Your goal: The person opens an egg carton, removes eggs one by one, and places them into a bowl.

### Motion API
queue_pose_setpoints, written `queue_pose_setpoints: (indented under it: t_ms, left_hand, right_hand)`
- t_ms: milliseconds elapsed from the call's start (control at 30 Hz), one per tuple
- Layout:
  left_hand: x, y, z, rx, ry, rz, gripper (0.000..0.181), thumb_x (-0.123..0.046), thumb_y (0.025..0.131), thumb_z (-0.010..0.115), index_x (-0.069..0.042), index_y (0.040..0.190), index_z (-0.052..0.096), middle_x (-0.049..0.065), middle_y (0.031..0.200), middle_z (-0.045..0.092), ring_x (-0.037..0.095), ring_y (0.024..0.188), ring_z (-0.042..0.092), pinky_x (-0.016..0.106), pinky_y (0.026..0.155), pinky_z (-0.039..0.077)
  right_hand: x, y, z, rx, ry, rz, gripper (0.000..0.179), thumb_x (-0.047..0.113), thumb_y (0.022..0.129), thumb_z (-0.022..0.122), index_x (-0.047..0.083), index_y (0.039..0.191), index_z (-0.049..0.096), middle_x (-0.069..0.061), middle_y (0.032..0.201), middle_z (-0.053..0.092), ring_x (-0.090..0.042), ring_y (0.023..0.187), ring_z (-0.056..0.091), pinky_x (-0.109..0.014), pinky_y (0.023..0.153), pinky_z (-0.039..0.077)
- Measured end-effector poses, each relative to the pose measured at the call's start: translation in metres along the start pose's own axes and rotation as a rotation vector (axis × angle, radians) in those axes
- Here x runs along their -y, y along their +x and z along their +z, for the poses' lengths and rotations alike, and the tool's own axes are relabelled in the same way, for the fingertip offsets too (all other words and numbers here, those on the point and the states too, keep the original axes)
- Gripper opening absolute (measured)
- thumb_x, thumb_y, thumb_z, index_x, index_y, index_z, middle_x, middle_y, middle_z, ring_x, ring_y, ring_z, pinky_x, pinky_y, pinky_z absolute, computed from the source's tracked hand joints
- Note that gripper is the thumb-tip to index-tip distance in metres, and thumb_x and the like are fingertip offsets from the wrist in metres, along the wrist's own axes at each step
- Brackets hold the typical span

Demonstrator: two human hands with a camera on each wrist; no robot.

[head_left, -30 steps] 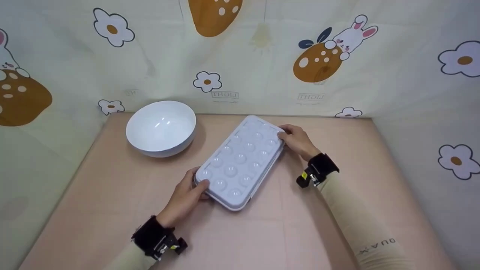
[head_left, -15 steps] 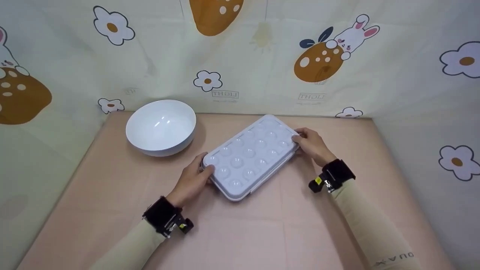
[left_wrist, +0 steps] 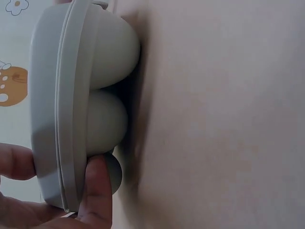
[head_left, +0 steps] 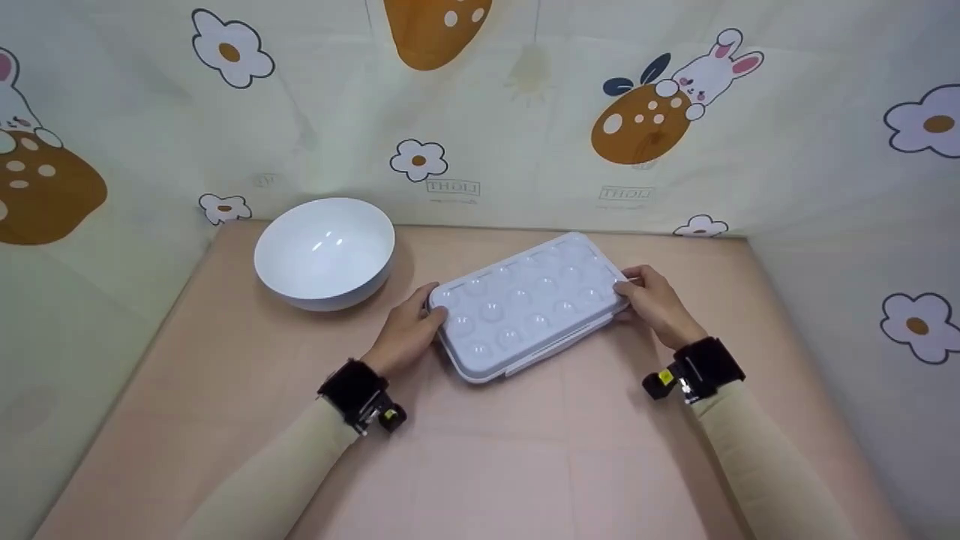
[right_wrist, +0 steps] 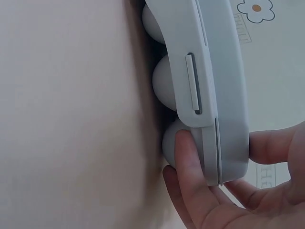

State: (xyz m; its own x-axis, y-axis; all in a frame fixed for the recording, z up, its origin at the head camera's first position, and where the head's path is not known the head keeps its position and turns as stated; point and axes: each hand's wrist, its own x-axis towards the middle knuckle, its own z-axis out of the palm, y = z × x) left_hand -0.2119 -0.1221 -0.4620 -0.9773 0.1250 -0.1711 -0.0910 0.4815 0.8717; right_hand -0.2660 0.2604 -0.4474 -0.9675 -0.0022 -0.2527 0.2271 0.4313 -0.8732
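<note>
Pale-grey case (head_left: 529, 309), likely plastic — bumpy lid (right_wrist: 231, 95), rounded cups (left_wrist: 107, 121) beneath — gripped at both ends by hands (head_left: 405, 330) (head_left: 661, 306).

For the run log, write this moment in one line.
left hand: grips pale case, left end; right hand: grips right end; lid: closed; white bowl: left of case

Diffuse light covers the tabletop (head_left: 487, 465) in the head view, striking small glints in the bowl (head_left: 325, 259) and on the box (head_left: 529, 301), with soft-edged shadows beside the bowl and right sleeve (head_left: 769, 457). Both wrist views are dimmer and greyer, fine detail soft, a dark shadow pooling beneath the box.
</note>
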Motion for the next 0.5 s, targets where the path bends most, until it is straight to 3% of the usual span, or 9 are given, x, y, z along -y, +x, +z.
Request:
queue_pose_setpoints:
  t_ms: [300, 500]
  left_hand:
    - [-0.012, 0.024, 0.008, 0.026, 0.049, 0.05, 0.065, -0.032, 0.108, 0.046, -0.007, 0.166, 0.032, 0.015, 0.17, 0.035, 0.031, 0.16, 0.028, 0.045, 0.131, 0.02]
    - [-0.019, 0.039, 0.017, 0.044, 0.046, 0.067, 0.062, -0.032, 0.11, 0.045, -0.008, 0.166, 0.033, 0.014, 0.17, 0.036, 0.03, 0.16, 0.029, 0.043, 0.131, 0.021]
  right_hand:
    - [-0.013, -0.019, -0.022, -0.035, -0.12, -0.005, 0.053, 0.023, 0.109, 0.052, -0.009, 0.15, 0.041, -0.023, 0.134, 0.054, -0.029, 0.117, 0.058, -0.041, 0.107, 0.049]
    - [-0.023, -0.032, -0.034, -0.019, -0.077, 0.005, 0.056, 0.022, 0.111, 0.048, -0.011, 0.153, 0.034, -0.024, 0.134, 0.051, -0.03, 0.117, 0.06, -0.038, 0.103, 0.057]
